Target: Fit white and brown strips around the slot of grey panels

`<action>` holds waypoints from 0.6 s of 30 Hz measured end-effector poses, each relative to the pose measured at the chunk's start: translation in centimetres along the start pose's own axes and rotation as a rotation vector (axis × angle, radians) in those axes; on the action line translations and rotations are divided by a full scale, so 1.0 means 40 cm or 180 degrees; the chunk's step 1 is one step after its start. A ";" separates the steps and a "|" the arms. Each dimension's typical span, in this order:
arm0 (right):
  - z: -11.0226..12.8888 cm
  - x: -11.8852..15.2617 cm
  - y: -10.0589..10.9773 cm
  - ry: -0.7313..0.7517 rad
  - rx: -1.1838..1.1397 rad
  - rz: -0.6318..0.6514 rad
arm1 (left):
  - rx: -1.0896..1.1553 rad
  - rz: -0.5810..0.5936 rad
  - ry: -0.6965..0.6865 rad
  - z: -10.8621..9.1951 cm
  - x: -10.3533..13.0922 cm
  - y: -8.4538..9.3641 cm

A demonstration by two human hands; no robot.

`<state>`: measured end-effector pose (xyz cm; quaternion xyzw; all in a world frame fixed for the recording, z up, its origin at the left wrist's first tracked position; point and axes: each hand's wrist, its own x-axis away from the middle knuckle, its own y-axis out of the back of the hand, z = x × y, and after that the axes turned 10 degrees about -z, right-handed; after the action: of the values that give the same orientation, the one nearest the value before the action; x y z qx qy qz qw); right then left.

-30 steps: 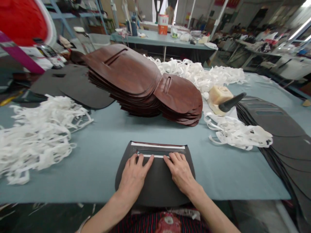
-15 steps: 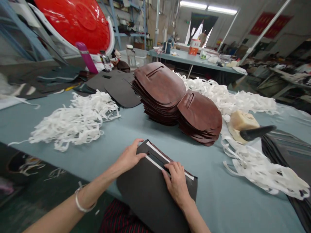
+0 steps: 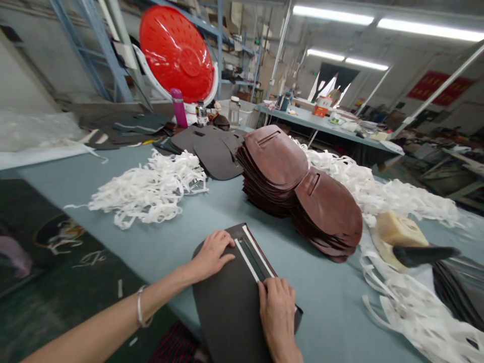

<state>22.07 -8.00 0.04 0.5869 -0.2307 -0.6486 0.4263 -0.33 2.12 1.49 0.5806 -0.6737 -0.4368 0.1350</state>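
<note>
A dark grey sheet (image 3: 234,302) with rounded corners lies at the table's near edge. Near its upper right edge is a long slot, with a white strip (image 3: 246,259) along one side and another white strip (image 3: 259,251) along the other. My left hand (image 3: 214,254) rests on the sheet by the slot's upper end, thumb and fingers apart, holding nothing. At the slot's lower end my right hand (image 3: 278,307) presses on the sheet, its fingers close together over the strips; whether they pinch anything is hidden.
Two stacks of brown leather pieces (image 3: 278,156) stand beyond the sheet. White strips lie in a pile (image 3: 151,189) at the left and more at the right, near a cream block (image 3: 401,234) with a black tool (image 3: 425,255). Grey pieces (image 3: 219,154) lie behind.
The view has shifted, so the table's things appear further right and lower. My left hand has moved onto the sheet from its corner, and my right hand has slid toward the slot's lower end.
</note>
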 end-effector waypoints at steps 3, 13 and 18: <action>0.036 -0.032 -0.042 -0.0111 0.0109 0.0067 | -0.0019 -0.0196 -0.0045 -0.009 0.033 -0.019; 0.158 -0.163 -0.165 0.0009 -0.0020 0.0084 | -0.0413 -0.0027 -0.0622 -0.018 0.036 -0.022; 0.135 -0.101 -0.113 0.0138 0.0110 0.0189 | -0.0602 0.0236 -0.0850 -0.020 0.031 -0.024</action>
<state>15.42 -3.36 -0.20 0.6010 -0.2499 -0.6186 0.4400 0.50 0.73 0.83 0.4769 -0.6624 -0.5663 0.1143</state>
